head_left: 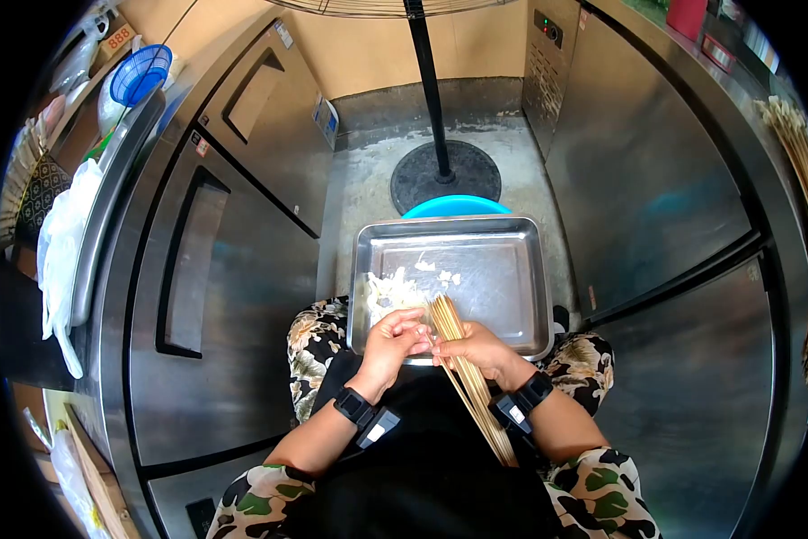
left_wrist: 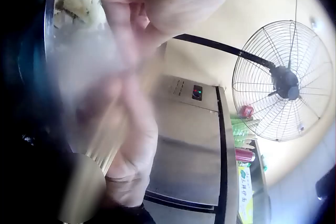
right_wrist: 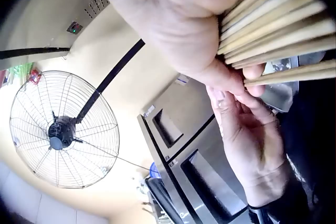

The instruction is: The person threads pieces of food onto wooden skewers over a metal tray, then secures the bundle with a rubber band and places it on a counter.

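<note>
My right hand (head_left: 480,350) grips a thick bundle of thin bamboo skewers (head_left: 477,395) that slants over the near edge of a metal tray (head_left: 503,260). One skewer (right_wrist: 299,74) stands apart from the bundle in the right wrist view. My left hand (head_left: 391,349) meets the right one at the fingertips, its thumb and fingers pinching a small pale piece mostly hidden between them. In the right wrist view the left hand (right_wrist: 257,150) has curled fingers. Loose whitish food pieces (head_left: 390,289) lie on the tray's left side. The left wrist view is blurred around the skewers.
The tray rests across the person's lap, with a turquoise basin (head_left: 458,207) behind it. A fan stand's round base (head_left: 445,175) is on the floor beyond. Steel fridges (head_left: 233,314) line both sides. More skewers (head_left: 794,144) lie on the right counter.
</note>
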A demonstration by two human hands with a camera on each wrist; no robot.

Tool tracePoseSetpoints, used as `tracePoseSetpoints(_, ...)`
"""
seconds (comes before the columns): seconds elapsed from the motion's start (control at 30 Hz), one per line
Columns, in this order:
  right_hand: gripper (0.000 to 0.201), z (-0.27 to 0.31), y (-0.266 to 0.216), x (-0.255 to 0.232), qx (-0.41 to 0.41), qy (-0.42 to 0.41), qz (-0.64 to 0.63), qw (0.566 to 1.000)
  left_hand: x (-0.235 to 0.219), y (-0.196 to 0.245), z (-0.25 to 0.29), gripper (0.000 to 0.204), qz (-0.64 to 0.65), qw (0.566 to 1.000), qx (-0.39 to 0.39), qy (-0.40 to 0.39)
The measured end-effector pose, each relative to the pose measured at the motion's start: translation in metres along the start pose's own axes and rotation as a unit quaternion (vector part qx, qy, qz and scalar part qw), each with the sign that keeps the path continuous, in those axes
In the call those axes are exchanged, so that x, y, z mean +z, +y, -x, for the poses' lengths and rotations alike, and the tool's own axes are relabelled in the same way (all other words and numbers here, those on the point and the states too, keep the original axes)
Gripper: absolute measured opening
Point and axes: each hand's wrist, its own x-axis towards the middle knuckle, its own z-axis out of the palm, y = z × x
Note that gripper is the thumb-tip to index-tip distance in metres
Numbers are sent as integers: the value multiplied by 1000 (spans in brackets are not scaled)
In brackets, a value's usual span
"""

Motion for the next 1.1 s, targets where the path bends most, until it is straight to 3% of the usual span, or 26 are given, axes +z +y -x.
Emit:
tracePoseSetpoints(0.17,13,14,-10,2,18,-33,-3,999,-7,7,-5,25,-29,999,5,-21)
tracePoseSetpoints(0.27,14,15,-7,-1,25,-8,-13,1000,-12,10,-8,23,0,1000,-14,-16)
tracePoseSetpoints(0.37,15,13,-12,-11,-6,37,-2,999,-39,-11,-25,22,-97,995,-4,28)
tracePoseSetpoints(0.53,17,9,-24,-19,-29,82,-11,996,-73,-38,-48,18,-191,981,18,37)
tracePoseSetpoints(0.63,17,6,-27,-16,-17,76,-10,997,-72,-37,-70,26,-364,909,201,21)
tracePoseSetpoints(0.67,17,4,-27,-18,-12,63,-10,998,-71,-35,-72,34,-434,886,162,4)
tracePoseSetpoints(0.77,17,-2,-26,-22,-7,33,-10,999,-30,-3,-62,40,-645,699,306,-37)
tracePoseSetpoints(0.8,17,-3,-26,-22,-10,27,-10,1000,-26,-6,-64,39,-664,702,252,-53)
tracePoseSetpoints(0.9,17,-4,-26,-20,-25,19,-21,999,-22,-6,-63,34,-690,699,185,-39)
tracePoseSetpoints(0.93,17,-3,-26,-20,-31,19,-28,999,-23,-5,-62,33,-674,718,170,-38)
tracePoseSetpoints(1.07,16,3,-37,-16,-40,18,-27,999,-42,0,-73,33,-615,754,220,68)
tracePoseSetpoints(1.1,15,2,-38,-17,-44,20,-31,998,-50,-4,-80,34,-632,738,220,84)
